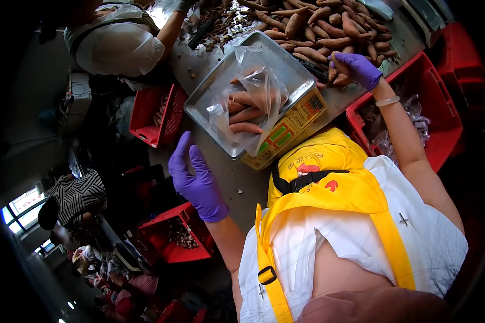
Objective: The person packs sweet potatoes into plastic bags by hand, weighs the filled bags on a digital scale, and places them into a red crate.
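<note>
My left hand [199,180], in a purple glove, is raised left of the scale with its fingers apart and nothing in it. On the metal pan [199,99] of the yellow scale [291,132] lies a clear plastic bag [261,81] with several sweet potatoes [246,114] in it. My right hand [358,69], gloved in purple too, is at the near edge of the sweet potato pile [334,32]. Its fingers are closed on a sweet potato, partly hidden by the hand.
A red crate [442,116] with clear plastic bags stands at the right. Two more red crates, one upper [172,116] and one lower [170,253], stand at the left. A co-worker [116,48] is at the top left, with one arm over the table.
</note>
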A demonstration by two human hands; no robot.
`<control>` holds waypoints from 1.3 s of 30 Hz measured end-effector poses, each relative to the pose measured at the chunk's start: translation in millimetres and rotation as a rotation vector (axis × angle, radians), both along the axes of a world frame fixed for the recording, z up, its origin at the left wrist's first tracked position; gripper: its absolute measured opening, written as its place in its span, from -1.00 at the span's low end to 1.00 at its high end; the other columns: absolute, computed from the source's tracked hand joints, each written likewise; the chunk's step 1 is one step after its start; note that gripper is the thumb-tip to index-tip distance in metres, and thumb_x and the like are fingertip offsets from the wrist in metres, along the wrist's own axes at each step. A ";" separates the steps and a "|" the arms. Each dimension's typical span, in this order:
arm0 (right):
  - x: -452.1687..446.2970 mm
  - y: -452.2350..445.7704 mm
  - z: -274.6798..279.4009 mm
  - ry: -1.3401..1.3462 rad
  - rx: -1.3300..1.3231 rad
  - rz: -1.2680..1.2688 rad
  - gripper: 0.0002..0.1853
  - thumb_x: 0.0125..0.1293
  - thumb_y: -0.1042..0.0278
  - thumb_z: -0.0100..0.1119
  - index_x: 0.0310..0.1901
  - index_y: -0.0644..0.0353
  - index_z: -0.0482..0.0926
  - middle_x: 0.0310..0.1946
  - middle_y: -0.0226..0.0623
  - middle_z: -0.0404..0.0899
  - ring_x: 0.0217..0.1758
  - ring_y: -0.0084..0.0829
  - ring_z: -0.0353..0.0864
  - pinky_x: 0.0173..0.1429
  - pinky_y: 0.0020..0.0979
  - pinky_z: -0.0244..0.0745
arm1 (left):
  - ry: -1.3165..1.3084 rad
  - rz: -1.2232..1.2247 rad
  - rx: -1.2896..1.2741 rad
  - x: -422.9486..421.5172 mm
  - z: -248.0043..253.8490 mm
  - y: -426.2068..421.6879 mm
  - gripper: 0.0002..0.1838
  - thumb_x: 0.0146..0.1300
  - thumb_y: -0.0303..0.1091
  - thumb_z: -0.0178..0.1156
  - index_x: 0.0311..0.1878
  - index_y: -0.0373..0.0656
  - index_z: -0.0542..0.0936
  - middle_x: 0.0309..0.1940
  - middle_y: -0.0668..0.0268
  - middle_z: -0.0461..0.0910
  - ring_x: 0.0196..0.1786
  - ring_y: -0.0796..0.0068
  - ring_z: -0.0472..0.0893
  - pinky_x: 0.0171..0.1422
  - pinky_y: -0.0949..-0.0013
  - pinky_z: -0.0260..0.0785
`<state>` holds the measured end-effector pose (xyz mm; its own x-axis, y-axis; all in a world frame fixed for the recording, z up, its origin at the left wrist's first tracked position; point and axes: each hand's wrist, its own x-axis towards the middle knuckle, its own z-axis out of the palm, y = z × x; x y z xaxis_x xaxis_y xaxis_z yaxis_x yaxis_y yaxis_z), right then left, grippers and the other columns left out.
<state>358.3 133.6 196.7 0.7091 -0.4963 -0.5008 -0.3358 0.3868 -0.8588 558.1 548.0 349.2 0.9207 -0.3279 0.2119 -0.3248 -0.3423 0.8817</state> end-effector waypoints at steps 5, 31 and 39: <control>14.4 -50.1 43.3 -0.235 -0.284 -0.155 -0.55 0.40 0.32 0.16 0.26 0.24 0.36 0.07 -0.32 0.51 0.09 -0.57 0.49 0.18 -0.53 0.43 | -0.207 0.157 -0.056 4.2 14.8 9.9 -0.57 0.41 -0.17 0.17 0.20 -0.26 0.52 0.05 0.24 0.62 0.06 0.46 0.59 0.19 0.41 0.37; 91.0 121.2 156.9 -0.557 -0.004 0.478 -0.71 0.22 0.42 0.01 -0.16 0.38 0.67 -0.13 -0.18 0.70 0.02 -0.36 0.63 0.21 -0.41 0.42 | 0.516 -0.265 -0.674 16.0 6.4 -17.4 -0.83 0.38 -0.40 0.08 -0.12 -0.27 0.59 -0.24 0.27 0.63 -0.14 0.47 0.59 0.10 0.33 0.42; 123.8 157.5 137.9 -1.002 -0.426 0.544 -0.60 0.27 0.65 0.10 0.16 0.33 0.55 0.19 -0.11 0.54 0.19 -0.40 0.54 0.35 -0.33 0.34 | 0.401 -0.379 -0.289 29.4 35.6 -21.7 -0.79 0.39 -0.39 0.13 -0.07 -0.36 0.60 -0.25 0.21 0.65 -0.26 0.47 0.59 -0.08 0.41 0.42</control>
<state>482.2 291.0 334.6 0.8553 -0.0046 0.5182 0.5181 0.0260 -0.8549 587.5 526.3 384.7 0.7776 -0.6288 0.0023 -0.0011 0.0023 1.0000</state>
